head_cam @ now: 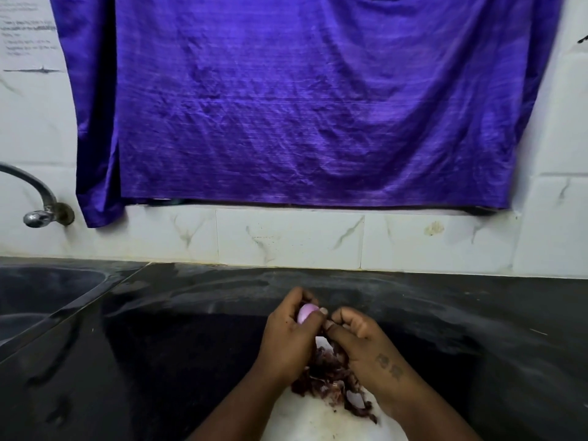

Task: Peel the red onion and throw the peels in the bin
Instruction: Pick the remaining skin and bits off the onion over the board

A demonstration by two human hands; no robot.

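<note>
- Closest of all, a white surface [283, 418] at the bottom edge, lying on the black worktop [159, 361]; hard to tell if a board or a plate.
- On that white surface, a heap of dark red onion peels [331, 377], dry and curly, partly hidden under both wrists.
- Just above the heap, the left hand [286, 338] with its grip curled round the red onion [306, 313], fingers behind and thumb in front.
- Only a small pink, shiny part of the red onion peeking out at the top of that hand, held up off the worktop and over the peels.
- Right beside it, the right hand [359, 335], fingers bent in, grip pinching a bit of peel [327, 326] between thumb and first finger, close against the onion.
- Thumbs of both hands nearly touching.
- Two small dark marks [389, 366] on the back of the right wrist.
- Farther back, more black worktop, shiny and a little streaky.
- Off to the left, a dark sink [47, 291] set into the worktop.
- Behind the worktop, a wall of white tiles [286, 237] with thin grey veins.
- On the left of that wall, a curved metal tap [41, 198] above the sink.
- Higher up, a big purple cloth [302, 106], wrinkled, hanging over most of the wall.
- In the top left corner, a paper [25, 30] with writing too blurry to read.
</note>
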